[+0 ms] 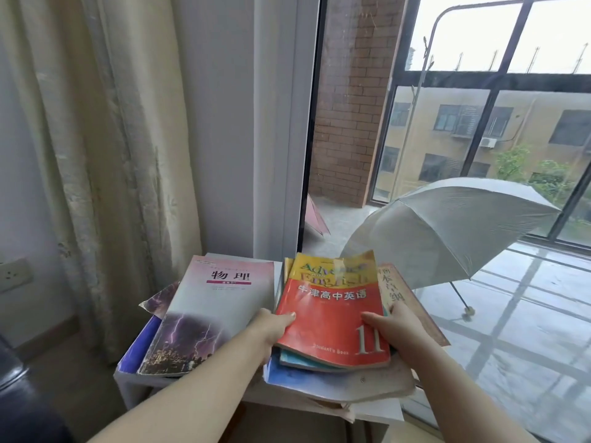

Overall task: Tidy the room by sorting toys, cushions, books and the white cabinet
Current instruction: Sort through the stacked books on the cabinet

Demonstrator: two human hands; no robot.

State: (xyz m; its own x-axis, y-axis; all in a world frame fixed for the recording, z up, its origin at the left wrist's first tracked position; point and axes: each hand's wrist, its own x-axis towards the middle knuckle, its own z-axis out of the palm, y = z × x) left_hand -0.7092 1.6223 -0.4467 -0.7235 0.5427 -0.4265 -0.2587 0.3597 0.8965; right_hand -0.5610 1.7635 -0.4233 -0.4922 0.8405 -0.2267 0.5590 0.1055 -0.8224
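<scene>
Two hands grip one red English textbook (329, 314) over the right-hand stack on the white cabinet (128, 383).

- Left hand (273, 329): thumb flat on the cover at the book's left edge, fingers curled out of sight beneath.
- Right hand (395, 327): thumb on the cover beside the numeral 11, fingers wrapped under the right edge.

A teal-edged book (297, 362) lies directly under the red textbook. Whether the hands hold it too cannot be determined. Below it lies a blue-covered book (297, 377) on worn loose paper (377, 386), which overhangs the cabinet's front right corner. A brown book (404, 298) protrudes from behind the red textbook on the right.

On the left stack, a physics textbook (217, 308) with a lightning picture lies on top. Under it are a blue book (140, 343) and a book with a curled corner (160, 298). The two stacks sit just beside each other, with the left hand in the gap between them.

A cream curtain (112, 139) hangs behind and left of the cabinet, with a wall socket (14, 274) further left. A white window frame (278, 123) stands directly behind the cabinet. Beyond the glass, an open grey umbrella (447, 231) rests on the balcony floor (527, 330). A pink umbrella (315, 219) is partly hidden by the frame.
</scene>
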